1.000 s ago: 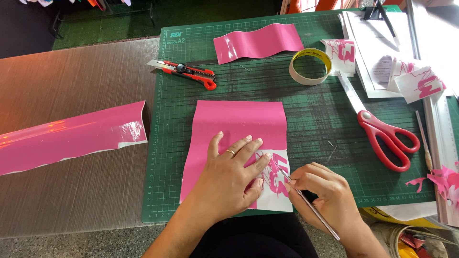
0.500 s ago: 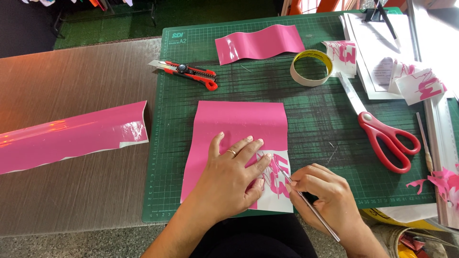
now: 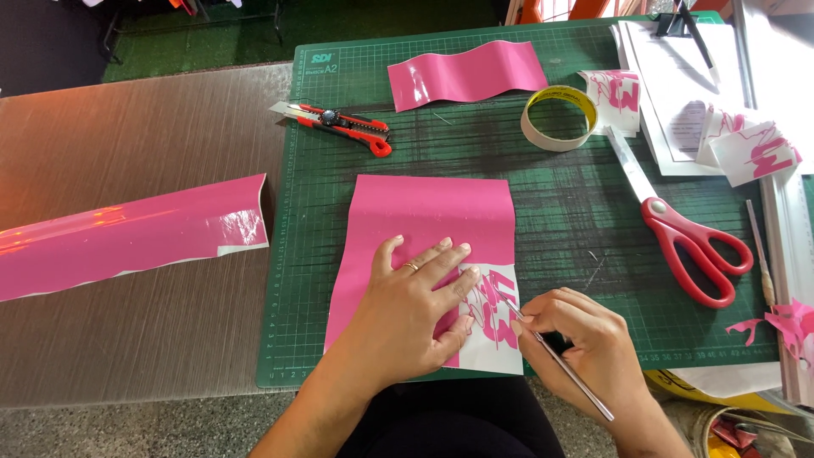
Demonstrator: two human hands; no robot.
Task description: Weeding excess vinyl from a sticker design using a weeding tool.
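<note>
The left hand [image 3: 407, 314] lies flat, fingers spread, pressing on a pink vinyl sheet [image 3: 424, 220] that rests on the green cutting mat [image 3: 560, 203] near its front edge. At the sheet's lower right corner the pink has been stripped away, showing white backing with pink letter shapes [image 3: 492, 314] left on it. The right hand [image 3: 585, 343] is closed in a pen-like grip on a thin metal tool [image 3: 555, 356], whose tip meets the letter shapes just beside the left fingertips; whether the tip actually pierces or lifts the vinyl is hard to tell from this angle.

Farther back on the mat lie a red utility knife [image 3: 339, 125], a wavy pink offcut [image 3: 466, 75] and a roll of tape [image 3: 558, 117]. Red-handled scissors [image 3: 678, 229] lie to the right, blades pointing toward the tape roll. Scraps of backing with pink shapes [image 3: 750, 153] sit on white papers [image 3: 678, 85] at the far right, and small pink trimmings [image 3: 784, 322] lie at the mat's right edge. To the left of the mat, on the brushed metal surface [image 3: 127, 136], lies a long curled pink strip [image 3: 127, 237], well apart from both hands.
</note>
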